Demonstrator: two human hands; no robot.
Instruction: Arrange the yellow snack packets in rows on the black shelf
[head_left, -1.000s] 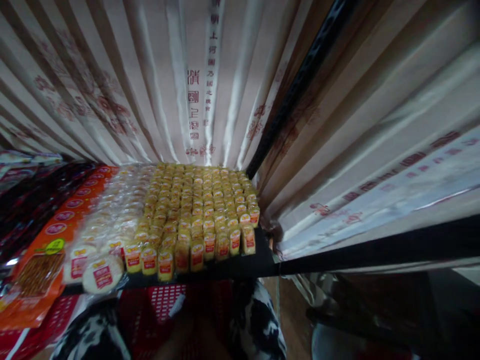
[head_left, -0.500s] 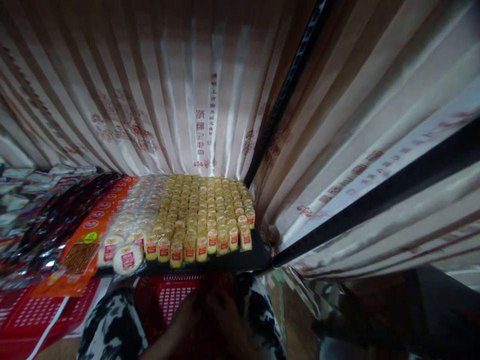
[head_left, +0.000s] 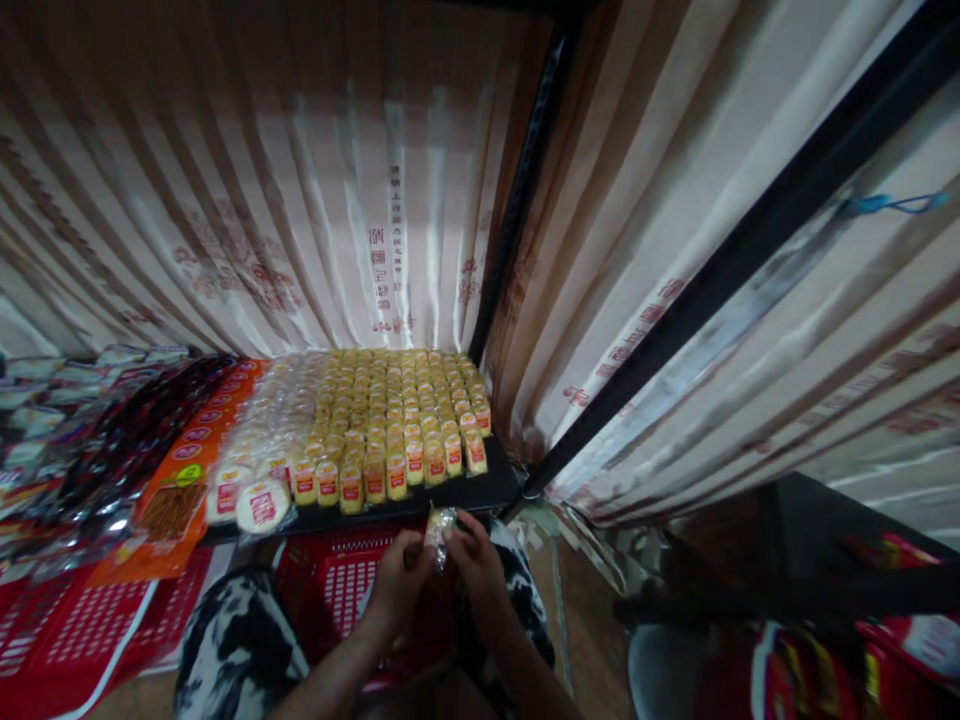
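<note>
Both my hands meet above a red plastic basket (head_left: 337,580) between my knees. They hold a small clear-wrapped pastry pack (head_left: 441,528), pale yellow inside. My left hand (head_left: 401,580) has its fingers curled at the pack's left side. My right hand (head_left: 474,560) pinches it from the right. Just beyond, rows of yellow wrapped cakes (head_left: 396,478) with red labels stand on a black shelf (head_left: 495,470). To their left lie round white packaged cakes (head_left: 264,505).
An orange snack bag (head_left: 172,510) and dark shiny packets (head_left: 127,440) lie further left. Another red basket (head_left: 67,620) sits at lower left. Pleated curtains (head_left: 322,200) hang behind, with a black metal post (head_left: 517,200) at the corner. Red packages (head_left: 922,640) are at lower right.
My hands have risen out of the basket's dark interior to near the shelf edge, and the clear-wrapped pastry pack now shows between them. The view has turned slightly right.
</note>
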